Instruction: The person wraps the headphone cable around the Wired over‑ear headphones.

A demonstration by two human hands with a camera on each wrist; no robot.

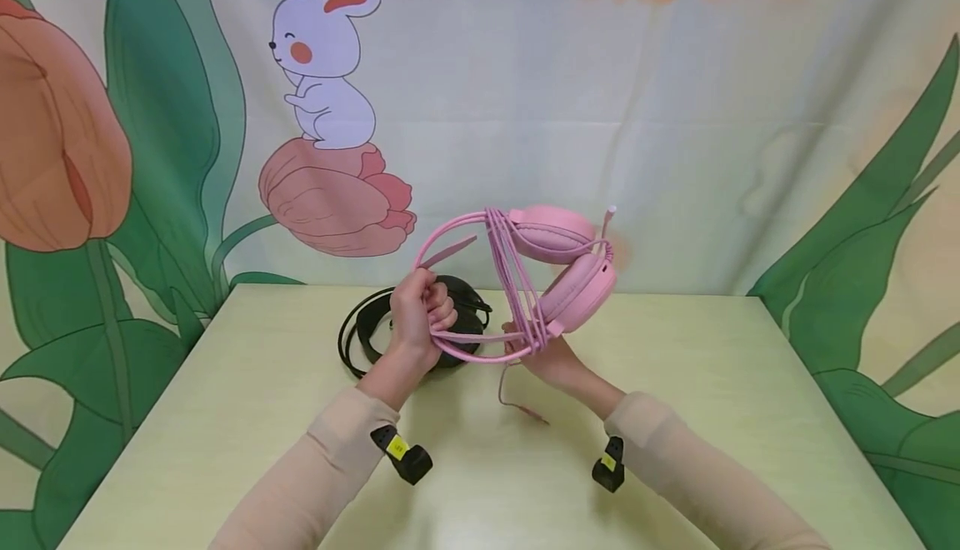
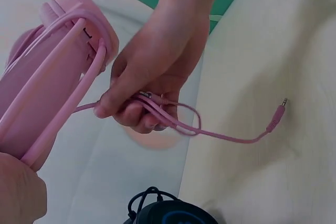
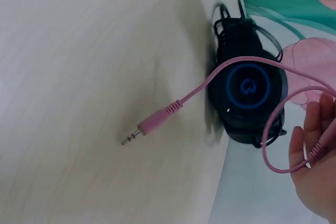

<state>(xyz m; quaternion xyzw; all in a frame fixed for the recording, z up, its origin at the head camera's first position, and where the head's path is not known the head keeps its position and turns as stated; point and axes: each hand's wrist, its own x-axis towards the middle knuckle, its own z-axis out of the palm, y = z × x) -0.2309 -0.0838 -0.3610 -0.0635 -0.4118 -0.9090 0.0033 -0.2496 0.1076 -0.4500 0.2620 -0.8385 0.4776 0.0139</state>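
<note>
A pink headset (image 1: 583, 293) is held up above the table, its ear cups to the right and its cable (image 1: 513, 275) wound several times across the band. My left hand (image 1: 416, 312) grips the headband at its left end. Below the ear cups, my right hand (image 1: 558, 360) is partly hidden; in the left wrist view this right hand (image 2: 157, 72) pinches the loose end of the cable between thumb and fingers. From it a length of cable hangs out, ending in a pink audio plug (image 3: 153, 122) with a bare metal tip.
Behind my left hand, a black headset (image 1: 467, 296) lies on the pale table (image 1: 675, 350); a blue ring (image 3: 248, 86) marks its ear cup. A printed cloth (image 1: 465, 75) with a rabbit and tulips hangs behind the table's far edge.
</note>
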